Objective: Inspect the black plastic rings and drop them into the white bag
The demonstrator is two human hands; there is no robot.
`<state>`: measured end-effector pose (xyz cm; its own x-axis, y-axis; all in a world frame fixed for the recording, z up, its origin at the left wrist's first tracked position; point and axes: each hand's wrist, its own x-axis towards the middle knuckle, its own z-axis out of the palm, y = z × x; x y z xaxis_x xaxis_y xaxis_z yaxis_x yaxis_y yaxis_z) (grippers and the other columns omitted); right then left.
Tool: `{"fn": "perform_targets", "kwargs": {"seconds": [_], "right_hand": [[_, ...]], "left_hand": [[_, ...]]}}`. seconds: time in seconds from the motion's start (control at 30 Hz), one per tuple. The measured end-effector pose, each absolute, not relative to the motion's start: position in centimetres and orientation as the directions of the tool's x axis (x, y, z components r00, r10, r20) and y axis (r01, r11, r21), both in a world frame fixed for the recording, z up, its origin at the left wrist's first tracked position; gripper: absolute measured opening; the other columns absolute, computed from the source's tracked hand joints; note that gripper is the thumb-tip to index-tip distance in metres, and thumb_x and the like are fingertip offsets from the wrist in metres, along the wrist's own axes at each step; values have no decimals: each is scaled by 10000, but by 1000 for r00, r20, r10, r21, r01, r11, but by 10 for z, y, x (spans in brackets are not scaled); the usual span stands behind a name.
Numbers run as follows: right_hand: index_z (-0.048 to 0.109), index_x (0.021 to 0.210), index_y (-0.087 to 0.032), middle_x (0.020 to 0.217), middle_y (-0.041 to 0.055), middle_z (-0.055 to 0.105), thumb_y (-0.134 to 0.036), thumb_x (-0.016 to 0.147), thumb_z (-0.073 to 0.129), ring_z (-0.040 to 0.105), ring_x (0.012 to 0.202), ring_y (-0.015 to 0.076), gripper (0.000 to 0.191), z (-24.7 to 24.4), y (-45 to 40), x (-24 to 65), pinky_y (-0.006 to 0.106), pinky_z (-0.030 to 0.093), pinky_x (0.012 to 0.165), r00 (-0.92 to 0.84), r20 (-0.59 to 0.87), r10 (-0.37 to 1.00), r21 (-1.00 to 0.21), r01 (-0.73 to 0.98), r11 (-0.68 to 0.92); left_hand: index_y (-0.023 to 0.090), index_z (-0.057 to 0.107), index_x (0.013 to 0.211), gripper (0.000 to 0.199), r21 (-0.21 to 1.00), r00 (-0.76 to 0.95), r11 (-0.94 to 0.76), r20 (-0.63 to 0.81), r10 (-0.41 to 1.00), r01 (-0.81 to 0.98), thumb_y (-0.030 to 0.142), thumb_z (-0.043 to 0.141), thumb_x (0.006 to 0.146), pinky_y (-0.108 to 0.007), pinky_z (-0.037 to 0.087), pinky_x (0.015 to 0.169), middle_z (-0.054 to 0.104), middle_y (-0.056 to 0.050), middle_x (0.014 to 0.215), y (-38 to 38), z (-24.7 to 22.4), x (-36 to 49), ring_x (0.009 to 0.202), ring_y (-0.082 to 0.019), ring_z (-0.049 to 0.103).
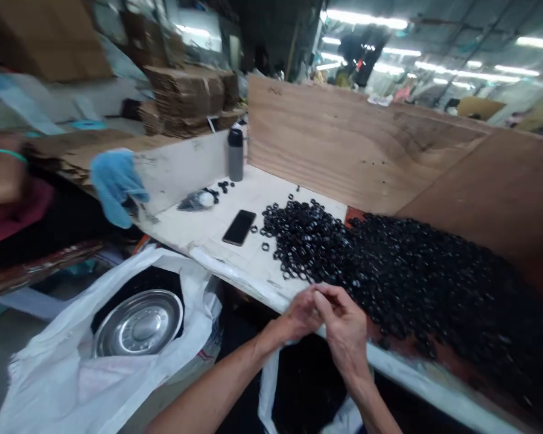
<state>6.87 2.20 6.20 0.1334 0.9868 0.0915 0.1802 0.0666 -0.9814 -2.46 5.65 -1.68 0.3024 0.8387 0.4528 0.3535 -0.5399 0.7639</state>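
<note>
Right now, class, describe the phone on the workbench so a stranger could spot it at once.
Start at the white workbench with plywood walls. Left of the big heap of small black rings, short of the grey bottle, lies the smartphone. It is the only flat, glossy black rectangle there, screen up, with a stray ring beside it.

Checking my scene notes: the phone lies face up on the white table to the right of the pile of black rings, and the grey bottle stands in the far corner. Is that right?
Not quite. In the head view the phone lies left of the pile of black rings, not right. It is on the white table, and the grey bottle stands in the far corner.
</note>
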Motion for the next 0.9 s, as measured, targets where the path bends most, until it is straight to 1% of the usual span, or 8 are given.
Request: {"fn": "perform_targets", "kwargs": {"seconds": [0.2, 0.3, 0.43, 0.53, 0.63, 0.73, 0.8, 0.9], "right_hand": [[669, 974, -164, 743, 20, 658, -449, 782, 680, 636, 667, 194, 343, 14, -37, 222, 343, 525, 690, 604, 124, 788, -890, 419, -181], [650, 1045, -148, 745, 20, 633, -409, 774, 670, 591, 639, 192, 377, 0, -42, 262, 340, 509, 648, 509, 153, 847, -766, 603, -224], [652, 1101, -164, 976, 88, 654, -327, 825, 620, 592, 707, 193, 321, -8, -27, 261, 372, 516, 734, 246, 265, 932, -594, 803, -43], [689, 985, -178, 971, 102, 669, -283, 857, 580, 619, 847, 233, 198, -8, -13, 247, 402, 492, 849, 135, 307, 942, -547, 835, 59], [681, 930, -189, 839, 62, 681, -326, 859, 608, 643, 772, 221, 170, -3, -5, 231, 372, 513, 772, 244, 207, 948, -745, 667, -9], [651, 979, -185, 762, 23, 679, -401, 816, 690, 667, 685, 203, 274, 7, -6, 210, 329, 528, 658, 300, -28, 954, -971, 219, -97], [650, 989, -178, 792, 18, 685, -391, 778, 741, 675, 708, 188, 313, 15, -9, 194, 320, 533, 695, 241, -114, 964, -993, -26, -111], [647, 975, -188, 788, -10, 674, -337, 722, 805, 642, 684, 143, 334, 22, -12, 171, 273, 513, 697, 187, -144, 972, -983, -137, -120]], "left_hand": [[184, 643, 1116, 374, 829, 313, -515, 441, 841, 218, 74, 552, 770, -271, 547, 753, 634, -48, 971, 64, -32, -18, 789, -134, 627], [184, 637, 1064, 310, 848, 329, -474, 389, 860, 237, 101, 571, 772, -244, 549, 724, 641, -23, 922, 64, -35, -17, 716, -110, 624], [194, 626, 1056, 270, 854, 353, -449, 347, 869, 264, 142, 592, 794, -247, 574, 744, 663, -8, 895, 59, -34, -16, 729, -115, 657], [201, 616, 1053, 249, 866, 363, -433, 330, 871, 249, 175, 611, 805, -264, 593, 781, 671, -11, 932, 56, -31, -15, 765, -120, 677], [191, 610, 1020, 211, 897, 367, -397, 309, 878, 196, 175, 613, 810, -265, 603, 792, 656, -13, 936, 53, -25, -16, 791, -120, 684], [178, 605, 1002, 195, 926, 359, -350, 281, 890, 143, 160, 617, 808, -259, 605, 786, 645, -12, 922, 50, -18, -15, 790, -113, 680], [174, 602, 1008, 201, 939, 367, -322, 260, 893, 120, 149, 617, 809, -267, 604, 803, 656, -16, 927, 46, -16, -14, 812, -119, 685], [169, 599, 1032, 222, 950, 390, -296, 236, 890, 99, 138, 620, 813, -286, 601, 831, 683, -25, 937, 40, -13, -10, 842, -133, 700]]}}
